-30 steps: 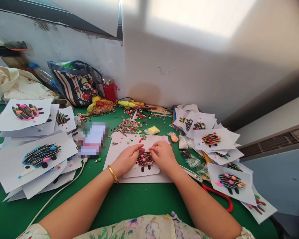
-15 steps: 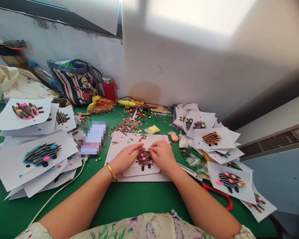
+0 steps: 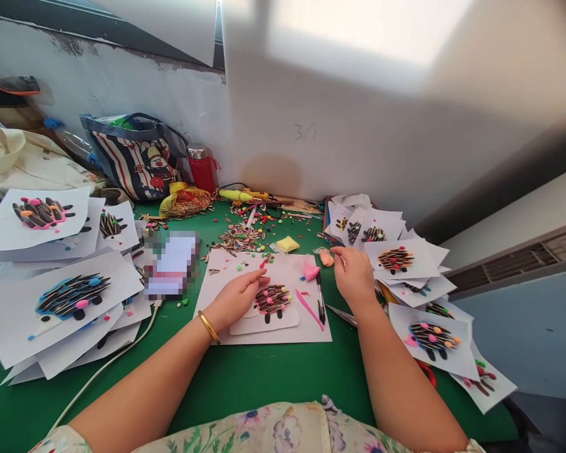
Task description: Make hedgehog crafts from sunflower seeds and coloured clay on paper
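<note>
My left hand (image 3: 238, 296) lies over the left side of a small white card (image 3: 283, 322), its fingers stretched out. On that card is a hedgehog (image 3: 272, 299) with dark striped seeds for spines, a pink edge, coloured balls and black feet. My right hand (image 3: 353, 277) is to the right of the paper, fingers curled together, fingertips at the right edge of the orange clay (image 3: 326, 257) in clear wrap. Whatever those fingertips hold is hidden. Pink clay (image 3: 310, 270), a pink strip (image 3: 307, 308) and a black pen (image 3: 319, 299) lie on the large white sheet (image 3: 217, 296).
Finished hedgehog cards are piled at left (image 3: 70, 302) and right (image 3: 434, 336). Seeds and coloured balls (image 3: 240, 236) are scattered behind the sheet, near yellow clay (image 3: 287, 244). A phone (image 3: 173, 263) with a cable lies left. Scissors (image 3: 342, 314) are partly under my right arm.
My right hand has left the hedgehog and moved right to the orange clay, uncovering the pink clay, pink strip and pen. My left hand stays by the card. The view has shifted slightly.
</note>
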Motion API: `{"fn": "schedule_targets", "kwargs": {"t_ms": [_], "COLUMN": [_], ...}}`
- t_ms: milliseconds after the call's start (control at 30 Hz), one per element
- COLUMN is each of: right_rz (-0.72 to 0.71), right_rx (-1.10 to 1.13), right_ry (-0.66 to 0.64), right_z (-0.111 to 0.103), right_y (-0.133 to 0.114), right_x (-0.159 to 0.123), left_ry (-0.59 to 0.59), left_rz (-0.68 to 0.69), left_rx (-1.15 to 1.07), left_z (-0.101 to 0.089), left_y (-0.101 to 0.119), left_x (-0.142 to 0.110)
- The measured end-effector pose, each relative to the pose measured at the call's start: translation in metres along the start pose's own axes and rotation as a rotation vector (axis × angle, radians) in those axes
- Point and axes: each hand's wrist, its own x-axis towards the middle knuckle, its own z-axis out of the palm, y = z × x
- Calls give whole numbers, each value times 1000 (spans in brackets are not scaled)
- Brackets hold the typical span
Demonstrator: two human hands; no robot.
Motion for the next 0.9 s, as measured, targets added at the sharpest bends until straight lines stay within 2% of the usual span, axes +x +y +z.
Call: {"fn": "schedule_targets", "kwargs": {"t_ms": [200, 367, 633, 900], "right_rz": [12, -27, -49, -32], "right_rx": [-209, -296, -295, -245], "right_ry": [-95, -22, -16, -6], "right_z": [6, 16, 26, 17], "right_y": [0, -3, 0, -2], "right_x": [-1, -2, 0, -1], "left_ry": [17, 55, 138, 195], "left_rz": [-19, -5, 45, 56], "left_rx": [43, 43, -12, -88], "left_z": [-1, -1, -2, -3], "left_y": [6, 4, 2, 0], "left_x": [-1, -2, -2, -1]}}
